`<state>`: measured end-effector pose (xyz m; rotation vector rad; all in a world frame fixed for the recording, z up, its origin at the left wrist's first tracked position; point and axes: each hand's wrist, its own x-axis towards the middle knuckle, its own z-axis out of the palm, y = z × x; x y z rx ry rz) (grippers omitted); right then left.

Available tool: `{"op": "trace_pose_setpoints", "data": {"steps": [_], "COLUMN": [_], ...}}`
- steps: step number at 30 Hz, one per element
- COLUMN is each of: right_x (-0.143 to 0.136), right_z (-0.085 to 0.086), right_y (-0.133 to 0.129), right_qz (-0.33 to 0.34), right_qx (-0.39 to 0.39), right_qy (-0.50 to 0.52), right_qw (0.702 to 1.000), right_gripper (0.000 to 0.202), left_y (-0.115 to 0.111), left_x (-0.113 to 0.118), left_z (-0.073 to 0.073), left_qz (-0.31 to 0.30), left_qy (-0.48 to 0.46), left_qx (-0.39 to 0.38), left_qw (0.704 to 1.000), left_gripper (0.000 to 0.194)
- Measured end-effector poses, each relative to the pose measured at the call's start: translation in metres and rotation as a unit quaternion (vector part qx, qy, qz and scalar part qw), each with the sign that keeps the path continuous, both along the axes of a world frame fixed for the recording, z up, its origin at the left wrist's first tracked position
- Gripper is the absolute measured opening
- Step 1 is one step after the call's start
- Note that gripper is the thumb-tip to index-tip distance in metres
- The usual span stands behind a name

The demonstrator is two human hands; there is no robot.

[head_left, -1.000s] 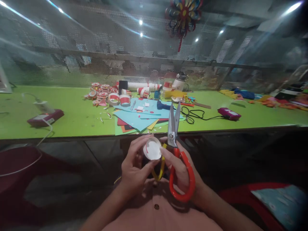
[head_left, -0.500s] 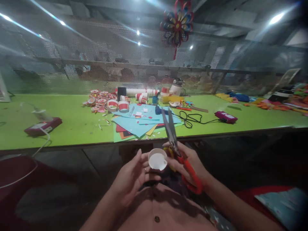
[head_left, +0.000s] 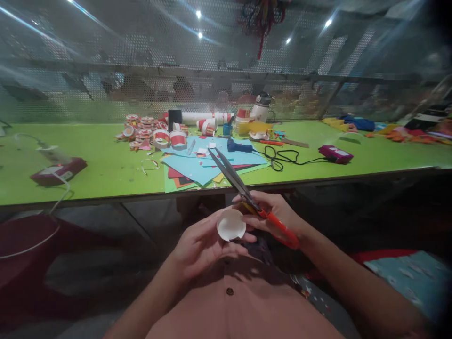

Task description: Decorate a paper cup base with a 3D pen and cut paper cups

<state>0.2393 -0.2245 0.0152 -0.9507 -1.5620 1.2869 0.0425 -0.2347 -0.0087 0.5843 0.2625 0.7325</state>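
Observation:
A round white paper cup piece, its inside facing me and its rim notched at the lower edge, sits above my lap. My left hand is curled around its left side and underneath, gripping it. Orange-handled scissors are in my right hand, their blades slightly apart and pointing up and left toward the table. Fingertips of my right hand also reach the cup piece's right side.
Blue paper sheets lie on the green table. Behind are cut red-and-white cups, a heap of cup pieces, a glue gun with a black cord, and a white bottle. Purple power boxes sit on both sides.
The scissors have swung leftward, and their handle lies flatter. My left fingers have wrapped further under the cup piece, which has tilted slightly. The view has dipped downward.

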Motion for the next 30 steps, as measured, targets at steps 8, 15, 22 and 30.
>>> {"op": "trace_pose_setpoints", "data": {"steps": [8,15,22,30], "right_x": [-0.006,-0.01,-0.014,0.019], "right_z": [-0.006,-0.009,-0.012,-0.007], "right_y": [-0.007,-0.006,-0.006,-0.028], "right_qz": [-0.024,-0.028,-0.046,-0.079], "right_qx": [0.013,0.016,0.019,0.057], "right_qy": [0.016,0.024,0.011,-0.105], "right_qw": [1.0,0.999,0.999,0.99], "right_gripper": [0.036,0.032,0.036,0.032], "left_y": [-0.001,0.003,0.004,0.018], "left_x": [-0.001,-0.003,-0.004,-0.017], "left_z": [-0.009,-0.015,-0.022,-0.021], "left_qz": [0.008,-0.007,-0.013,0.061], "left_qy": [0.008,-0.03,-0.025,-0.011], "left_qx": [0.024,0.011,0.016,0.118], "left_qw": [1.0,0.999,0.999,0.991], "left_gripper": [0.036,0.038,0.038,0.038]}}
